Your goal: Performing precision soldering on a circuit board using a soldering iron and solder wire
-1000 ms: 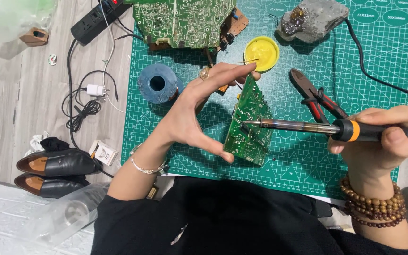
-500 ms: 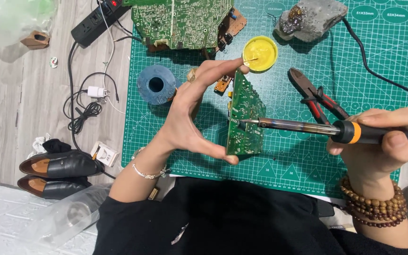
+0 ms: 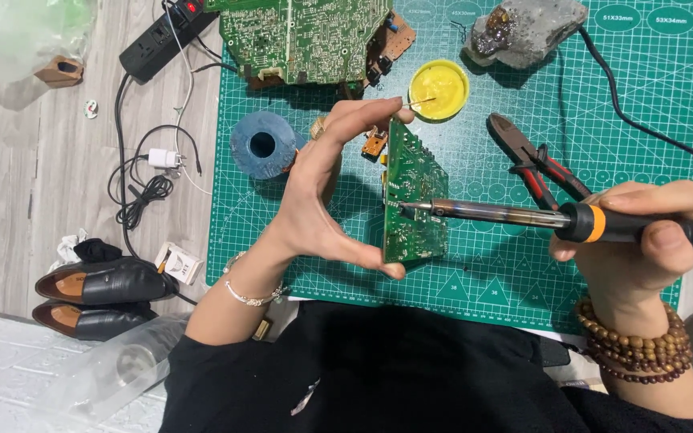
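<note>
Fingers (image 3: 362, 261) of the left hand (image 3: 314, 200) pinch a small green circuit board (image 3: 412, 196) upright; right hand (image 3: 643, 240) grips soldering iron (image 3: 523, 216).

Black top, sleeves pushed up; thin silver bracelet (image 3: 252, 295) left, brown bead bracelets (image 3: 634, 350) right.

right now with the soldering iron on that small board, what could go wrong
The soldering iron tip touches the small circuit board, which the left hand pinches by its edges; a slip could burn the fingers. The right hand grips far back, so the tip may wander. The board, held upright off the mat, could twist.
</note>
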